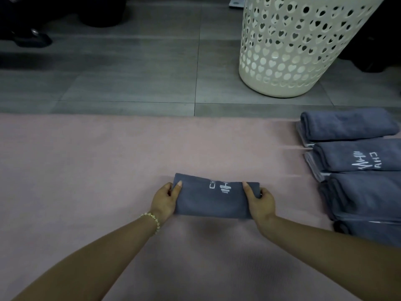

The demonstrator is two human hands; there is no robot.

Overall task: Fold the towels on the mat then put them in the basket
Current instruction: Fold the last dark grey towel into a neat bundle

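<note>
The small folded grey-blue cloth towel (213, 197) lies on the pink mat (86, 159). The left hand (166, 199) and right hand (261, 200) pinch its short ends (good places, since it looks soft, light and floppy).

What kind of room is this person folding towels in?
Probably a home laundry spot or a staged room: a pink mat on grey floor tiles, a white heart-holed laundry basket beyond it, and folded grey towels stacked at the right.
</note>
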